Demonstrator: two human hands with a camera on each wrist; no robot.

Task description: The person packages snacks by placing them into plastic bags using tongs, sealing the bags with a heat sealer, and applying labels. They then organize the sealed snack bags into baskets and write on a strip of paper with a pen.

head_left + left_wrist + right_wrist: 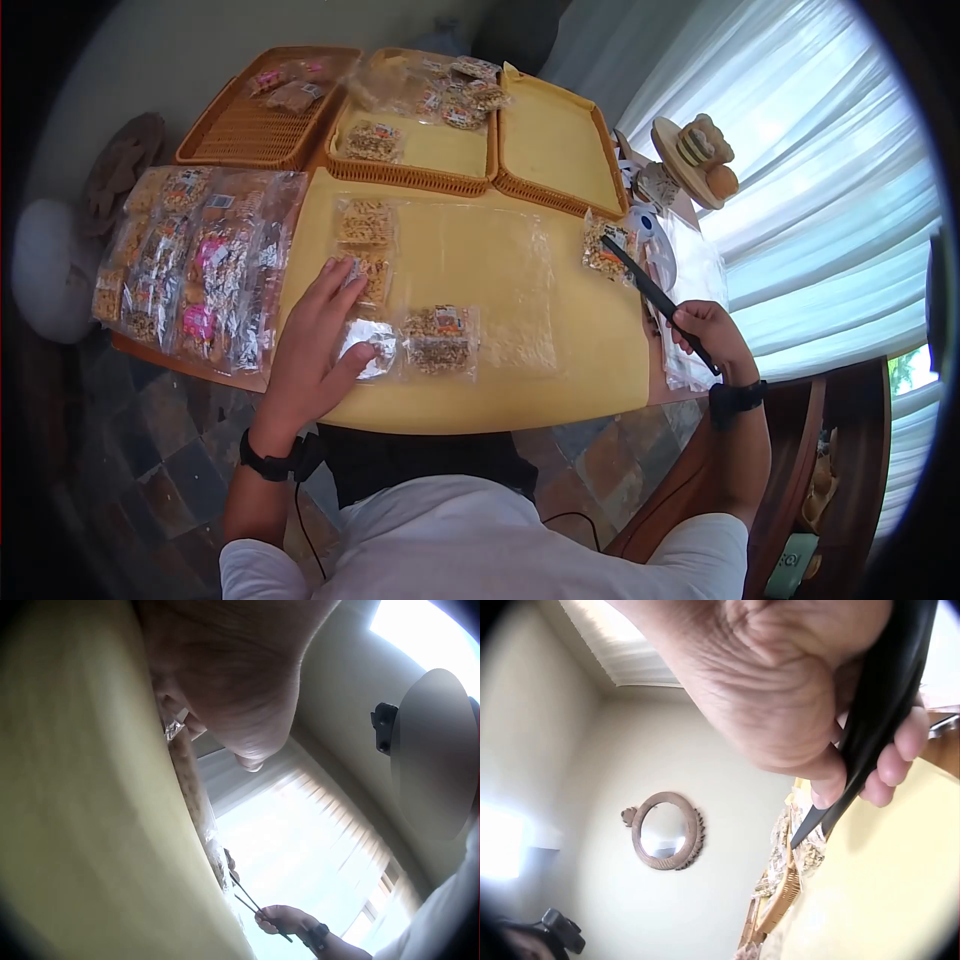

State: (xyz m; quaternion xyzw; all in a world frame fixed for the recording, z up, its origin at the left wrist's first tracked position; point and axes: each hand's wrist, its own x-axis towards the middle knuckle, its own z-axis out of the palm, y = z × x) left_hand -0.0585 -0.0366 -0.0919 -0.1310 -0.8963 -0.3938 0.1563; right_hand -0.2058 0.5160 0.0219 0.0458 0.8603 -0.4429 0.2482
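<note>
My right hand [703, 330] grips black tongs [655, 295], their tips at a wrapped nut bar [608, 246] near the table's right side; the right wrist view shows fingers curled round the black tongs [877, 712]. My left hand [315, 345] lies spread on the left edge of a large clear bag [500, 290]. Its fingertips touch the lower of two pale wrapped bars [366, 222] in the upper left of that bag. A silvery packet [370, 350] is partly under the left thumb. Beside it are darker wrapped bars [440, 342].
Filled clear bags [200, 260] lie at the table's left. Behind stand three wicker trays: the left one [215, 135] with a few packets, the middle one [455, 182] with several nut bars, the right one [555, 140] lined in yellow. A wooden stand [680, 165] with figures is at the right.
</note>
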